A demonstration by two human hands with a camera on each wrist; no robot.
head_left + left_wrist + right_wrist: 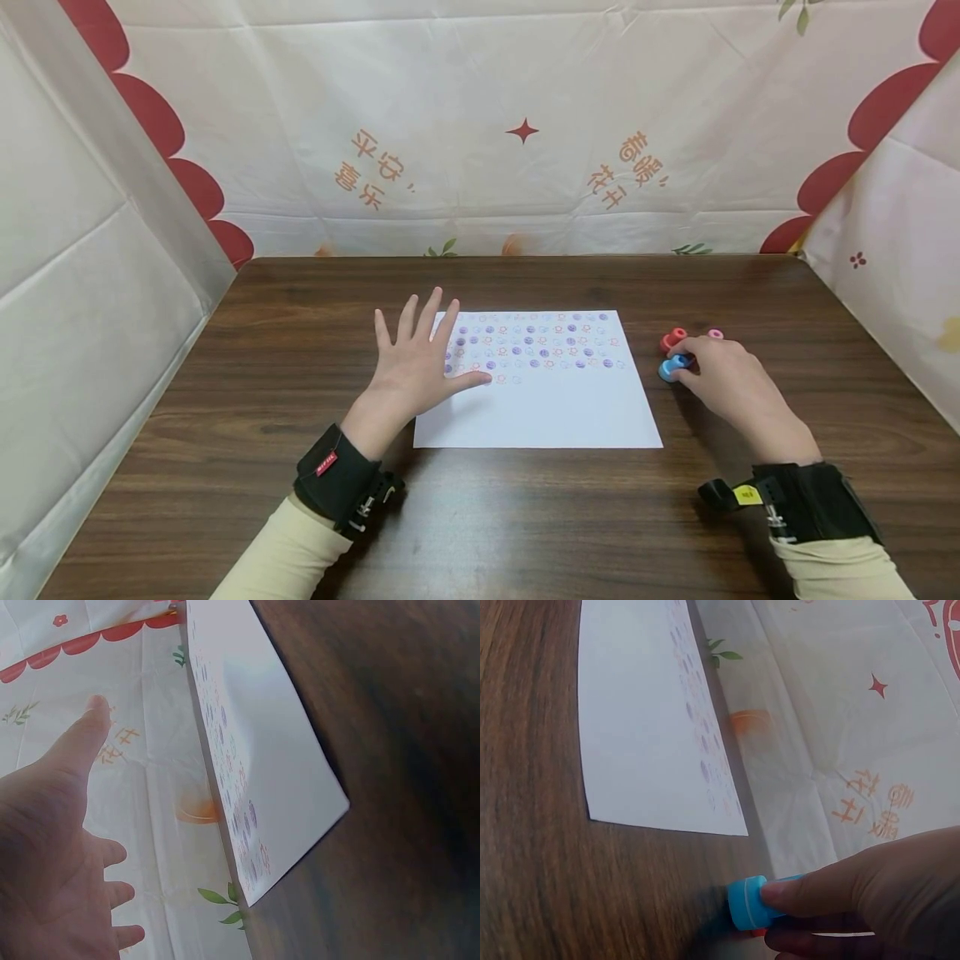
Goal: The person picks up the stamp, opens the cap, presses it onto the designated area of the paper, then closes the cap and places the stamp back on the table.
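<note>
My right hand [731, 383] is at the table's right side, thumb and fingers pinching a small blue stamp [668, 369]. In the right wrist view, the thumb presses the side of the blue stamp [744, 904]; whether its base touches the table, I cannot tell. A red stamp [672, 338] stands just behind it, and a pink one [716, 334] shows partly past my knuckles. My left hand [411, 367], fingers spread, is over the left edge of a white sheet of paper [547, 412]. Rows of small purple, red and blue prints cover the sheet's far half.
The dark wooden table [225, 400] carries the paper at its middle. A pale cloth with red scallops [480, 75] hangs behind the far edge, and more cloth borders the left and right sides. Each wrist wears a black strap with a camera.
</note>
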